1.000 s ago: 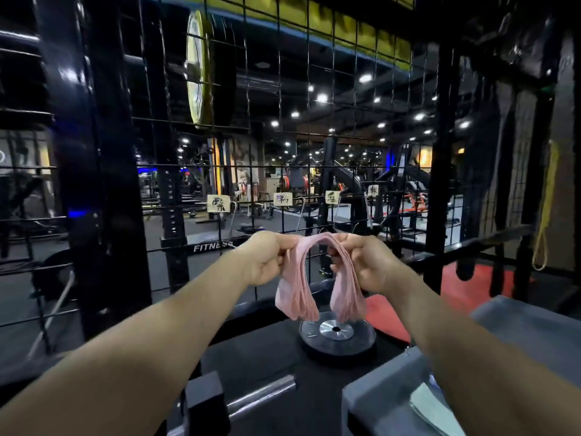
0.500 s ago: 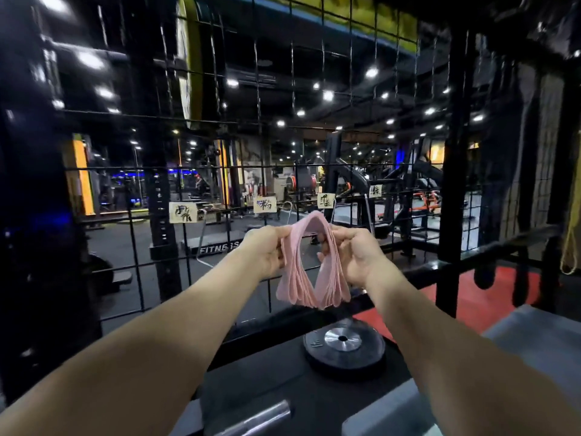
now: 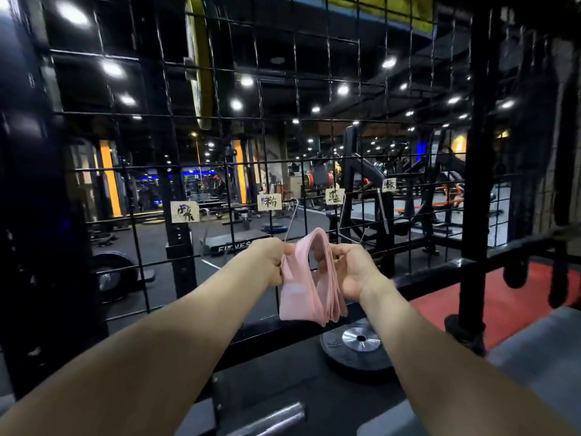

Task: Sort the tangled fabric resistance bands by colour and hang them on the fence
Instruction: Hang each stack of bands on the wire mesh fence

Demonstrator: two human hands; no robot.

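Since the earlier frame both hands have drawn closer together, so the pink bands (image 3: 309, 278) now arch in a tighter loop with their ends hanging lower, in front of the wire fence (image 3: 261, 146). From the left, the left hand (image 3: 267, 262) pinches one side of the stacked bands, and the right hand (image 3: 352, 269) curls its fingers round the other side. Beyond the fence's bottom edge, a weight plate (image 3: 358, 344) lies flat beneath the right wrist, and four paper labels (image 3: 269, 202) hang along one fence wire above the hands.

the pink bands (image 3: 309, 284) in my fingers were soft matt cloth (stacked in thin layers). the fence (image 3: 261, 146) was dull black wire, its labels (image 3: 269, 202) paper, and the weight plate (image 3: 358, 349) had a shiny metal hub.
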